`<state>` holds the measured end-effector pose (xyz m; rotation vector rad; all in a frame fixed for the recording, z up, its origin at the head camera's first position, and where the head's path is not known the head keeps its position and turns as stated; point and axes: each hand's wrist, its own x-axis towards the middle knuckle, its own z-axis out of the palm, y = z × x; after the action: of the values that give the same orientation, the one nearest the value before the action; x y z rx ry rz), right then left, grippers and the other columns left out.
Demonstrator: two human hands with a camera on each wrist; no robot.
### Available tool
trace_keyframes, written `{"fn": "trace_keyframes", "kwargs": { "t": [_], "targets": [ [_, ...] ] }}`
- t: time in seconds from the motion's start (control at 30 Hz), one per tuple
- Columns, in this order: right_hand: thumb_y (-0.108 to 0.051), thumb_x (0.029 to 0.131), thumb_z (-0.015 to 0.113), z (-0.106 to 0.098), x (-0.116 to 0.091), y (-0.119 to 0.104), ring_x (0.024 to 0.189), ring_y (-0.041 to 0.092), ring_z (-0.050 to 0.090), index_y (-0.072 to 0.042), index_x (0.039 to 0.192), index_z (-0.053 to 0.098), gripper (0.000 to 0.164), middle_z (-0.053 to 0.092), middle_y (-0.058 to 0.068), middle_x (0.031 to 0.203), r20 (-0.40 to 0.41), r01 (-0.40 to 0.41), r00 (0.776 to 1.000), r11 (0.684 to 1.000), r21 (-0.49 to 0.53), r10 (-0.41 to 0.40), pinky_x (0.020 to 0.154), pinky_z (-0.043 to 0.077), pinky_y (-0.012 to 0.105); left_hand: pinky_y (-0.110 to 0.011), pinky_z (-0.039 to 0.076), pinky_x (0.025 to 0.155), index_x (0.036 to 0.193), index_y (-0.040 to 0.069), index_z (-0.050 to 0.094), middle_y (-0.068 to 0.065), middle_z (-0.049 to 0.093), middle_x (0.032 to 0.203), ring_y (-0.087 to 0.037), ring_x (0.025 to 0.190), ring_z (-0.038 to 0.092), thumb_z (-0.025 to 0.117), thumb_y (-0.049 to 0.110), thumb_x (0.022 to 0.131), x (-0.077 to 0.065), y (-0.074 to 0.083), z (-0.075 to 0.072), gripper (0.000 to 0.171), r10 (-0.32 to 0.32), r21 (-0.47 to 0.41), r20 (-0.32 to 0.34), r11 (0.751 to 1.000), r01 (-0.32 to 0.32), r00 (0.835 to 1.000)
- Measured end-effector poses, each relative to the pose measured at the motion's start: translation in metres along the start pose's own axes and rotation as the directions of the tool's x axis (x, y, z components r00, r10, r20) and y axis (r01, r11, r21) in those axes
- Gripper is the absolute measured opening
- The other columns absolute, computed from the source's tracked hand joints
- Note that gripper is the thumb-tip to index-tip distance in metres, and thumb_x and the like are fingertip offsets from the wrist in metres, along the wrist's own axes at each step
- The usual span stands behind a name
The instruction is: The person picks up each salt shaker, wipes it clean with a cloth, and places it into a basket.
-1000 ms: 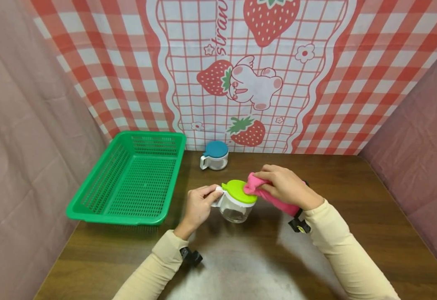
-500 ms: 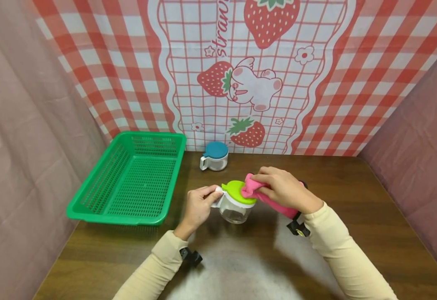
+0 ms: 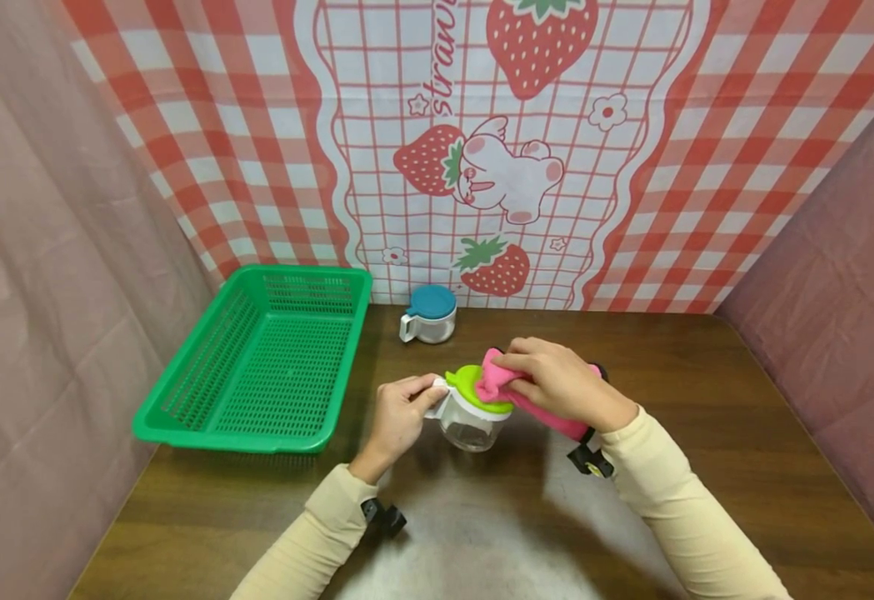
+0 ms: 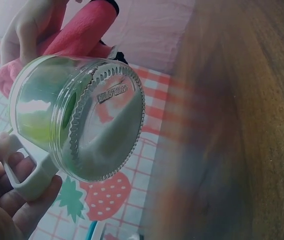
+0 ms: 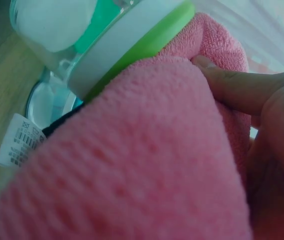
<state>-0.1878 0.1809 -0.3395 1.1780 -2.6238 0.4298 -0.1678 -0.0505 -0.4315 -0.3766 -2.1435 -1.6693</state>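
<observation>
My left hand (image 3: 401, 418) grips the white handle of a clear glass jar (image 3: 472, 433) with a lime-green lid (image 3: 466, 382). In the left wrist view the jar's ridged glass base (image 4: 109, 120) faces the camera, raised off the wooden table. A pink towel (image 3: 498, 379) is bunched in my right hand (image 3: 560, 379), pinched between thumb and fingers and pressed on the lid's right part. The towel's loose end hangs below that hand toward the wrist. In the right wrist view, the towel (image 5: 132, 150) covers much of the green lid, and a white printed tag (image 5: 19, 142) shows at its edge.
Behind the held jar, a similar jar with a blue lid (image 3: 432, 302) stands near the back of the wooden table (image 3: 676, 375). A green perforated basket (image 3: 342, 367) sits at the left. A red-checked strawberry cloth (image 3: 669, 167) hangs at the back, with plain pinkish cloths on both sides.
My right hand has moved the towel leftward across the green lid, covering more of it. The left hand and jar have stayed nearly in place, slightly lower in view.
</observation>
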Motion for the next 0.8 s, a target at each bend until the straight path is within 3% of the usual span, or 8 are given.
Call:
{"fn": "trace_keyframes", "kwargs": {
  "t": [0.4, 0.8],
  "targets": [
    [-0.014, 0.084, 0.075, 0.006, 0.005, -0.004, 0.074, 0.012, 0.053, -0.013, 0.107, 0.074, 0.023, 0.061, -0.002, 0.085, -0.022, 0.025, 0.999, 1.0, 0.008, -0.025, 0.065, 0.048, 0.03, -0.017, 0.049, 0.057, 0.09, 0.003, 0.077, -0.012, 0.073, 0.078, -0.008, 0.066, 0.059, 0.076, 0.008, 0.082, -0.002, -0.001, 0.004, 0.009, 0.064, 0.038, 0.022, 0.997, -0.064, 0.998],
    [-0.015, 0.085, 0.075, 0.013, 0.01, -0.002, 0.074, 0.014, 0.053, -0.011, 0.108, 0.073, 0.023, 0.06, 0.0, 0.085, -0.018, -0.007, 1.0, 1.0, -0.013, 0.007, 0.065, 0.048, 0.031, -0.016, 0.05, 0.057, 0.089, 0.002, 0.078, -0.012, 0.074, 0.079, -0.01, 0.066, 0.062, 0.077, 0.008, 0.081, -0.005, -0.002, 0.005, 0.011, 0.08, 0.044, 0.054, 0.996, -0.082, 0.995]
  ]
}}
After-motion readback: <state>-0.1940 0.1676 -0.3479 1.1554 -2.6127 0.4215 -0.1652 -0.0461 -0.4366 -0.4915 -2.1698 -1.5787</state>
